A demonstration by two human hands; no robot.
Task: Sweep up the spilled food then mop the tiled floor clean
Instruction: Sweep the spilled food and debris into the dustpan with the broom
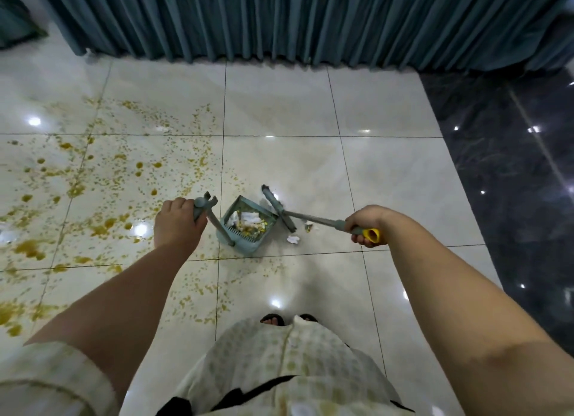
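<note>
My left hand grips the top of the grey handle of a teal dustpan that stands on the white tiled floor. White scraps and yellow food bits lie inside the pan. My right hand grips the yellow-tipped end of a grey broom handle. The broom's head rests on the floor against the pan's right side. Two small white scraps lie beside the broom head. Yellow spilled food is spattered widely over the tiles to the left.
A teal pleated curtain hangs along the far edge of the floor. Dark polished stone flooring runs down the right side. My sandalled feet stand just behind the pan. Ceiling lights glare off the wet-looking tiles.
</note>
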